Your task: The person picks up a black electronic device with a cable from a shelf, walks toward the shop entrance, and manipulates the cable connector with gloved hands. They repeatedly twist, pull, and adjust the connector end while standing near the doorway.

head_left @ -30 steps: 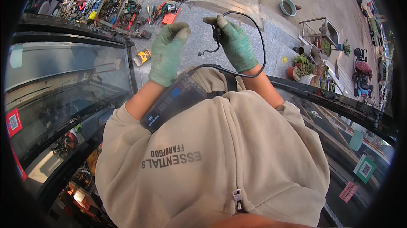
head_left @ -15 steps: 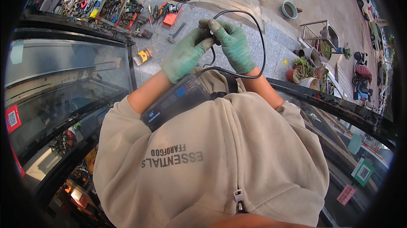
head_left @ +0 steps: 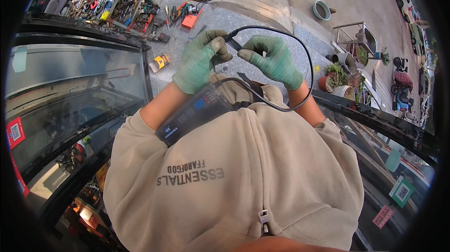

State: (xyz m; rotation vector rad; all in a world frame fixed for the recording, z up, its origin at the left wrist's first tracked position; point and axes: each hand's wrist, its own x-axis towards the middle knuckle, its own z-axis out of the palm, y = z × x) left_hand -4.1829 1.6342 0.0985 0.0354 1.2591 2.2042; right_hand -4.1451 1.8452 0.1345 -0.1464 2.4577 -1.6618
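Note:
Both my hands wear green knit gloves with darkened fingertips. My left hand (head_left: 197, 60) is closed, its thumb and fingers pinching the end section of a black cable (head_left: 310, 60). My right hand (head_left: 274, 59) pinches a short dark piece at that end, from the other side. The cable arches over my right hand, passes outside my right wrist and comes back to a dark translucent box-shaped unit (head_left: 194, 111) with a blue patch. This unit lies against my front, beside my left forearm. Fingers partly hide the cable end, so its exact shape cannot be made out.
Beyond my left hand lie a red-orange tray (head_left: 190, 21), several screwdrivers, and a spread of many tools (head_left: 103, 1). A small yellow-black box (head_left: 160, 62) rests beside a black-framed glass panel (head_left: 77, 83). Potted plants (head_left: 335, 74) and a basin (head_left: 321, 10) stand at the right.
My hands have moved apart and slightly lower, and the right hand has shifted right. The cable loop has swung right and down, and a dark end piece now shows between the hands.

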